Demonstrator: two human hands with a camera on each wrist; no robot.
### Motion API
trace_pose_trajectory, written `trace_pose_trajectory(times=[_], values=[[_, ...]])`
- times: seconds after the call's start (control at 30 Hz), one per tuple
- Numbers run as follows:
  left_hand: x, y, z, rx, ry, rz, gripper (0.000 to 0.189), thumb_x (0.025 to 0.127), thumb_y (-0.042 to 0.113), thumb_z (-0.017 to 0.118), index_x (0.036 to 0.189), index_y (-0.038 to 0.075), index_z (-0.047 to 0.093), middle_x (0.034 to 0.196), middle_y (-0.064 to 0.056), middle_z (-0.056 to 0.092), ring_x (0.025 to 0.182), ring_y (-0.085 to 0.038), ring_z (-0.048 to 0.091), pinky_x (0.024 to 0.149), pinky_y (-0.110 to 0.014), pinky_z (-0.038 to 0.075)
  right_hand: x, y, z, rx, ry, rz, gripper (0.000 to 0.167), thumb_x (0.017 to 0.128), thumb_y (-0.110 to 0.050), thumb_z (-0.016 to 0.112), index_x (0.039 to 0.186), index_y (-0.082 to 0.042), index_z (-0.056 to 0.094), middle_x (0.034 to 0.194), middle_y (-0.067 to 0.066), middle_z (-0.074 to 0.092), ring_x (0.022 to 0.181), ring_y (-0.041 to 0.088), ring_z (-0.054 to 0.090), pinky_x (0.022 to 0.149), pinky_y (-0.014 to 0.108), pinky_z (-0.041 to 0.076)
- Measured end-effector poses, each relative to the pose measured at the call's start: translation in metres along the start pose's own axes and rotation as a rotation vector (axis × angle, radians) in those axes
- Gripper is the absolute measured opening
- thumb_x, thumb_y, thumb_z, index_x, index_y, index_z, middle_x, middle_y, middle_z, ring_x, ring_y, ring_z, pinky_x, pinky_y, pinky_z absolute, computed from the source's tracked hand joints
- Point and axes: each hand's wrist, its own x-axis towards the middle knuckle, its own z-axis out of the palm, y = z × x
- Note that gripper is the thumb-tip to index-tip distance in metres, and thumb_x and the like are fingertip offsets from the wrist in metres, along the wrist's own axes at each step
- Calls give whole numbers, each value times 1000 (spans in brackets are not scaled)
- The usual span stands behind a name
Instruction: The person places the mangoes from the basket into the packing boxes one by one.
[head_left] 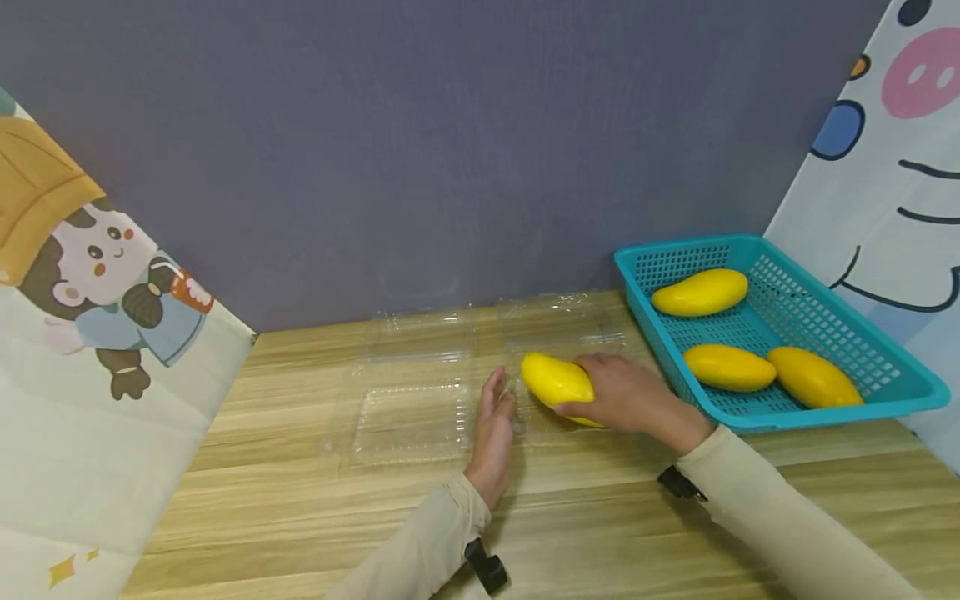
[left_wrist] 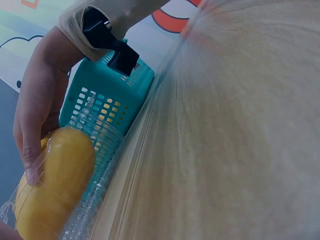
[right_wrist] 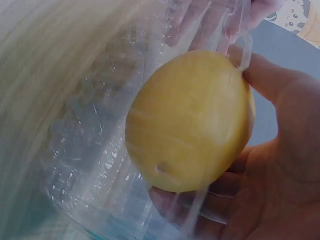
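Right hand (head_left: pixel 626 392) grips a yellow mango (head_left: pixel 553 379) at the right clear container (head_left: pixel 551 323), left hand (head_left: pixel 495 442), fingers straight, beside its left edge; I count three more mangoes (head_left: pixel 701 293) in the blue basket (head_left: pixel 832 416), right.

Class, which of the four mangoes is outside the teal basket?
The gripped mango, held in the person's right hand. The other three mangoes all lie inside the teal basket.

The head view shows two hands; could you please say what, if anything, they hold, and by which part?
The right hand holds a mango by its end nearer the basket; whether the left hand holds a clear container cannot be told.
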Motion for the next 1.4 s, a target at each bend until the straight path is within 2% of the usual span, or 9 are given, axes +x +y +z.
trace_pose_trajectory(times=[0.2,0.43,0.7,0.87,1.4], values=[[0,1,-2,14,-14,-1,54,104,21,39,156,25,27,164,-5,25,150,-33,27,124,-59,20,1,-3,2,19,-14,12,84,83,-68,64,138,-4,54,129,18,63,102,28,63,81,47,54],[-3,0,-1,-19,-21,-15,54,104,21,38,156,27,26,165,-3,23,151,-32,26,125,-57,19,-1,-10,12,42,-11,21,82,83,-64,67,135,-2,56,128,19,64,105,32,63,88,51,53],[-3,-1,-1,-6,-22,-1,53,105,21,36,156,24,25,165,-8,21,150,-35,26,125,-58,18,1,-16,20,34,34,75,81,82,-64,67,133,-2,57,125,18,65,106,36,64,85,54,54],[-2,-2,-1,-9,-25,6,53,105,21,36,156,22,25,165,-9,21,150,-36,27,125,-58,18,1,-22,24,34,49,119,81,81,-66,67,133,-4,57,121,17,66,100,34,65,77,51,55],[2,-6,-1,-33,-5,20,52,103,16,38,154,17,28,164,-6,24,152,-30,23,126,-54,17,4,-29,27,50,58,120,78,79,-64,70,133,-9,55,114,12,66,89,26,63,69,45,53]])
